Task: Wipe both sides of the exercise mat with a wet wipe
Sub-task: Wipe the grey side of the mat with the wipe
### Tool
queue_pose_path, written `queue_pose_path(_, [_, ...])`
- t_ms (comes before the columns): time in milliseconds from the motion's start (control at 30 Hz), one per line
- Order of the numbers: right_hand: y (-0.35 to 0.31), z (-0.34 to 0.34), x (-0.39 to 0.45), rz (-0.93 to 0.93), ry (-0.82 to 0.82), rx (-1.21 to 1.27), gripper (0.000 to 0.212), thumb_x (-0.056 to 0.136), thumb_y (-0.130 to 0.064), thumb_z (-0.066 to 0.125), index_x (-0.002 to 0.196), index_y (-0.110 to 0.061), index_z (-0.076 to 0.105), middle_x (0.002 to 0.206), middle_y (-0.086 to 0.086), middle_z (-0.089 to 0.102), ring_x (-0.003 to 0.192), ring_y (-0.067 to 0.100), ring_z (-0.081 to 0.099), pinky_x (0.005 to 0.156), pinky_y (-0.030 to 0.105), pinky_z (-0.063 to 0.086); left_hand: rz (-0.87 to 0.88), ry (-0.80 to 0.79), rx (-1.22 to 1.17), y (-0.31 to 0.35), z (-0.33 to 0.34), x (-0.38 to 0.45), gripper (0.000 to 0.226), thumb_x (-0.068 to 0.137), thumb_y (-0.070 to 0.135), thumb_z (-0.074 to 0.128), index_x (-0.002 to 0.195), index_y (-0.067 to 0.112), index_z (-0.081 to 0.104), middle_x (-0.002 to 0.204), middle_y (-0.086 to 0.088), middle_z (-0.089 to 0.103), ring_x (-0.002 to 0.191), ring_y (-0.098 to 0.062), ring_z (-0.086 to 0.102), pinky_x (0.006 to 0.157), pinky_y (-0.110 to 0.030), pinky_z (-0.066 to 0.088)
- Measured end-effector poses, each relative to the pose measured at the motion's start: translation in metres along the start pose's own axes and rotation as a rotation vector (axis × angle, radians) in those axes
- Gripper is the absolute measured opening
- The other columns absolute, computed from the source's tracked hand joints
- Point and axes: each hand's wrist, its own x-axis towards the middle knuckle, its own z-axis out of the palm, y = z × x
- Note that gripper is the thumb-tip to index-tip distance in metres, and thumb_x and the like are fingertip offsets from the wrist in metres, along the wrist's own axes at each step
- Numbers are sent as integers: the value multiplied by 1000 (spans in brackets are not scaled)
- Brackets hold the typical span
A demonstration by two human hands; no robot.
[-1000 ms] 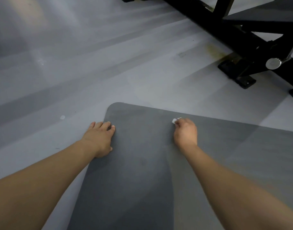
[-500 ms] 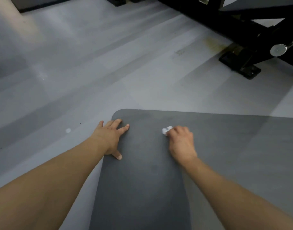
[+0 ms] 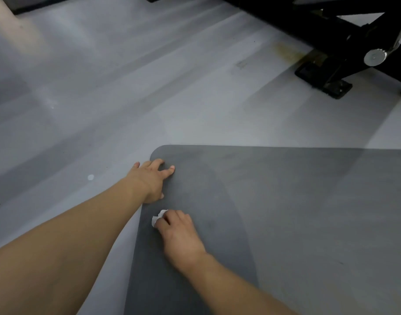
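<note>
I see the exercise mat (image 3: 286, 212) lying flat on the floor (image 3: 126, 98), its rounded corner pointing up and to the left. My right hand (image 3: 180, 237) sits on the mat close to its left edge, fingers curled round a small crumpled wet wipe (image 3: 157, 218) that sticks out white at the fingertips and touches the mat surface. My left hand (image 3: 150, 178) lies just above it, near the rounded corner: fingers straight and spread, pressing flat on the mat, with the heel of the hand over the mat's left edge. The two hands are near each other but not touching.

The mat is dark grey, matte, with a fine grain. A darker, curved band runs down its left part, under and around the right hand; the rest to the right looks paler and streaked. The floor is smooth, light grey and slightly glossy, with broad soft stripes of light and shade, a small white spot (image 3: 90, 177) left of my left arm, and a yellowish stain (image 3: 288, 52) further off. At the top right stands a black metal equipment frame (image 3: 331, 30) with a round silver knob (image 3: 374, 57) and a flat foot resting on the floor.
</note>
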Motion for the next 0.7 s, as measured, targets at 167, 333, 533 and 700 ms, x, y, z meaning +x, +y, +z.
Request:
queue_pose_path(167, [117, -66, 2, 100, 55, -205, 29, 71, -13, 49, 92, -17, 68, 86, 10, 60, 74, 33, 60, 65, 35, 51, -11, 88, 75, 8, 0, 7, 79, 86, 40, 71, 150, 32, 26, 149, -4, 29, 138, -28, 35, 122, -48, 20])
queue_pose_path(333, [211, -128, -12, 523, 66, -337, 35, 68, 7, 62, 94, -15, 69, 89, 16, 59, 80, 40, 58, 72, 39, 43, -33, 135, 157, 23, 8, 4, 76, 85, 24, 58, 150, 22, 19, 143, -12, 31, 131, -35, 40, 119, -48, 24])
queue_pose_path(533, [140, -88, -11, 496, 194, -247, 29, 63, -7, 53, 86, -14, 70, 89, 14, 64, 75, 38, 61, 66, 40, 50, 5, 83, 75, 28, 20, -4, 96, 93, 15, 48, 151, 53, -18, 166, -12, -17, 152, -43, 1, 125, -48, 10])
queue_pose_path(700, [14, -32, -38, 202, -51, -96, 36, 63, -17, 60, 98, -22, 65, 99, 2, 61, 80, 23, 58, 68, 31, 45, 43, 205, 98, 18, 22, -8, 80, 96, 17, 51, 155, 52, 10, 166, -2, 9, 151, -30, 14, 122, -43, 19])
